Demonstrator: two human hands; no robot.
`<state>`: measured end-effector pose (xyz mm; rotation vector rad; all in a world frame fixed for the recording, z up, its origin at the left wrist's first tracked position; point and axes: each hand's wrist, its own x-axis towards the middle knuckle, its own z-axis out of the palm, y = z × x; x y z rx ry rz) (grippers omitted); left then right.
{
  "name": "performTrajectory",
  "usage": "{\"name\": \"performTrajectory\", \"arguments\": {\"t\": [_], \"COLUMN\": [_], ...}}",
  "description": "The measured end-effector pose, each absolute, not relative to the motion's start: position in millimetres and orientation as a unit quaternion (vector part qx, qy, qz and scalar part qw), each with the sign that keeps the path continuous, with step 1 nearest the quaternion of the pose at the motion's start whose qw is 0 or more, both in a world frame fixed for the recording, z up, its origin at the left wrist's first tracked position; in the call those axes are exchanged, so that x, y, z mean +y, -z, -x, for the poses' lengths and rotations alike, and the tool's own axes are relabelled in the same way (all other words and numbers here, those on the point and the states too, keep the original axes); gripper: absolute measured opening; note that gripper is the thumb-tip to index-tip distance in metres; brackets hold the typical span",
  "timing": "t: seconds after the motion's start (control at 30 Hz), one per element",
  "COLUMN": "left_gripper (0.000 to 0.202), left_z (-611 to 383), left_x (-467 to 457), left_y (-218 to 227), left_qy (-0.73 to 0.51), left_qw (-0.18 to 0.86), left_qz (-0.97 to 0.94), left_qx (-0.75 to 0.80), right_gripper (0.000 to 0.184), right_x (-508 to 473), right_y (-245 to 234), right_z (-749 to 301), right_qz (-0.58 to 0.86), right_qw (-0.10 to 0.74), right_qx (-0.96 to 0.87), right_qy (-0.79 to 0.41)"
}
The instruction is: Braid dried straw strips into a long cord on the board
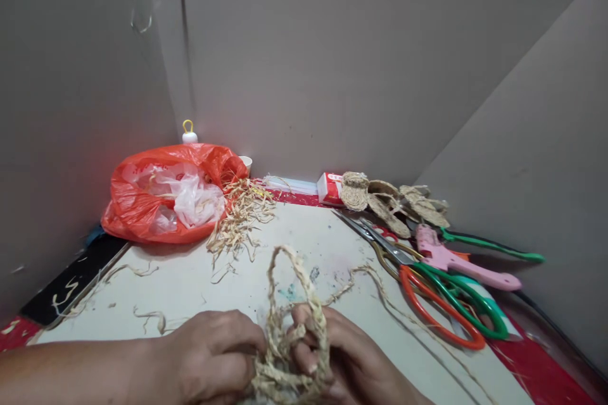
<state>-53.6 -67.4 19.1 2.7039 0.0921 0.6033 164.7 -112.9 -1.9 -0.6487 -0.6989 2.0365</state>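
Observation:
Low in the middle of the head view is a small piece of braided straw cord (272, 372), shaped somewhat like a basket, with a tall loop (272, 278) standing up from it. My left hand (213, 354) grips its left side with bent fingers; the fingertips are partly hidden. On the other side, my right hand (354, 354) pinches the braid, thumb and forefinger showing through the loop. The bottom of the piece is cut off by the frame. A long straw cord (367, 269) trails from near my right hand across the board to the lower right.
A red plastic bag (137, 218) and loose straw (242, 215) lie back left. Large scissors (441, 310), a pink glue gun (456, 259) and small woven straw pieces (354, 191) sit right. Behind stands a red-white box (329, 188). Grey walls (304, 63) enclose the white board (304, 228).

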Motion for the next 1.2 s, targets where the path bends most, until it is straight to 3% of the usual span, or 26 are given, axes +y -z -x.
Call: {"name": "performTrajectory", "arguments": {"t": [0.13, 0.23, 0.37, 0.53, 0.83, 1.03, 1.2], "left_gripper": [0.022, 0.023, 0.016, 0.006, 0.007, 0.030, 0.041], "left_z": [58, 58, 57, 58, 60, 60, 58], "left_x": [-66, -67, -68, -66, -63, -55, -31], "left_y": [-23, -23, -22, -19, -16, -7, 9], "left_qy": [-0.241, -0.247, -0.235, -0.188, -0.185, -0.315, -0.325], "left_qw": [0.162, 0.147, 0.170, 0.236, 0.299, 0.399, 0.590], "left_qz": [-0.957, -0.958, -0.957, -0.952, -0.929, -0.828, -0.618], "left_qx": [0.023, 0.003, 0.014, 0.047, 0.117, 0.237, 0.405], "right_gripper": [0.032, 0.030, 0.028, 0.034, 0.028, 0.037, 0.013], "right_x": [-109, -107, -107, -108, -90, -80, -75], "right_y": [9, 13, 14, 13, -6, -20, -38], "right_z": [-166, -165, -165, -163, -199, -233, -305], "right_qz": [0.292, 0.287, 0.292, 0.316, 0.387, 0.519, 0.475], "right_qw": [0.433, 0.389, 0.354, 0.379, 0.554, 0.551, 0.814], "right_qx": [-0.260, -0.299, -0.330, -0.348, -0.249, -0.417, -0.247], "right_qy": [-0.812, -0.823, -0.825, -0.798, -0.694, -0.503, -0.227]}}
